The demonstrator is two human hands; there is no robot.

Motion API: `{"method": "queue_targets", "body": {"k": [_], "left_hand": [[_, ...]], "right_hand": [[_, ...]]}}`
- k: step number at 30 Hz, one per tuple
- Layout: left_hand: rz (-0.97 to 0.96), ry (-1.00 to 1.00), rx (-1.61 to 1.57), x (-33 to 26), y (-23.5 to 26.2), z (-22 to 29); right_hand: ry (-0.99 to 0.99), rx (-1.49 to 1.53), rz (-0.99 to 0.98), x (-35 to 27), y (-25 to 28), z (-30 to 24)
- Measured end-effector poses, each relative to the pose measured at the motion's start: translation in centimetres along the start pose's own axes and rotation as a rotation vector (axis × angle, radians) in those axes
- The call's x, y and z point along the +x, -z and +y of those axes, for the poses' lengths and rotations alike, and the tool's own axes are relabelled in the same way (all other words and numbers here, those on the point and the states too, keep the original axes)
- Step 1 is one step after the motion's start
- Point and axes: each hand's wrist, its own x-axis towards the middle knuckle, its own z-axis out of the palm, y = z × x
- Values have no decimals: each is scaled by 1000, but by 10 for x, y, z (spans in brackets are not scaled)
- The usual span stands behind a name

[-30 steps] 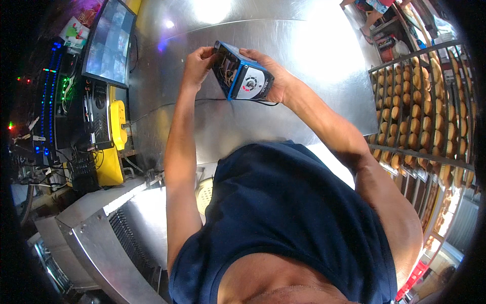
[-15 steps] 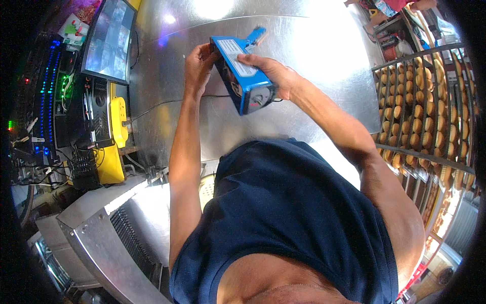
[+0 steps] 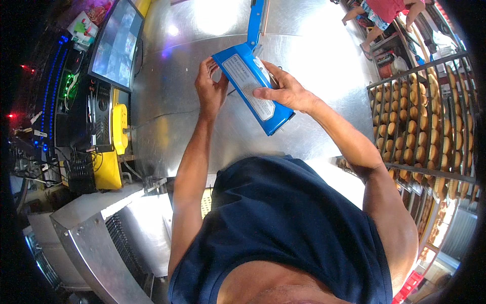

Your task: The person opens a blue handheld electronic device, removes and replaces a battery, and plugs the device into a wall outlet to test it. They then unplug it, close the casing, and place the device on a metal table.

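A blue hand-held bag heat sealer [image 3: 249, 86] is raised and tilted above the metal table, its pale label panel facing up. Its hinged arm [image 3: 256, 23] points away from me, swung up from the body. My right hand [image 3: 286, 91] grips the sealer's right side, thumb pressed across the label and fingers round the far edge. At the opposite side my left hand [image 3: 211, 86] has its fingers curled against the sealer's edge, with part of the grip hidden behind the body. A thin dark cord runs leftward over the table from beneath it.
The shiny steel table [image 3: 187, 137] spreads beneath my hands. On the left stand a monitor [image 3: 117, 43], a yellow power strip [image 3: 119, 129] and lit electronics. At right, a rack [image 3: 420, 121] holds many bread rolls. Another person's legs [image 3: 377, 30] show at the upper right.
The sealer has turned and tipped in my hands, so its label shows more fully and its dial end has swung out of sight. Its arm now stretches farther away from me.
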Motion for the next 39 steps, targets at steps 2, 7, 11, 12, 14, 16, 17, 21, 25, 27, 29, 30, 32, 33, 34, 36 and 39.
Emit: {"method": "queue_targets", "body": {"k": [2,7,11,12,14,16,17,21,25,27,29,30,32,33,34,36,39], "left_hand": [[-11,27,-12,2,4,3],[-26,24,13,13,14,20],[-7,13,104,27,20,35],[1,7,124,32,22,42],[6,-37,149,42,26,61],[-2,-66,187,51,29,80],[-10,-69,214,54,31,89],[-50,-66,288,58,32,120],[-167,26,15,59,47,137],[-268,155,-290,60,62,127],[-222,144,-476,50,63,121],[-196,139,-567,46,65,117],[-290,107,-581,39,65,119],[-293,97,-581,36,61,125],[-292,91,-577,33,59,131],[-239,103,-604,27,57,124],[-266,176,-705,26,61,110]], "right_hand": [[14,19,1,4,0,5],[41,151,-10,-1,-8,0],[59,328,-51,2,-9,-14],[27,398,-69,2,-8,-14],[-38,532,-112,0,-1,-14],[-41,688,-190,-2,6,-6],[-51,775,-207,-2,6,-2],[-198,1014,-251,-10,17,19],[-157,1259,-288,-13,6,33],[-210,1497,-225,-22,-1,13],[-70,1593,-496,-10,-6,23],[-40,1692,-647,-13,-7,18],[-69,1775,-691,-11,-16,19],[-94,1791,-725,-8,-18,22],[-69,1737,-770,-5,-21,17],[-18,1657,-814,-5,-26,10],[-40,1642,-821,-10,-34,4]]}}
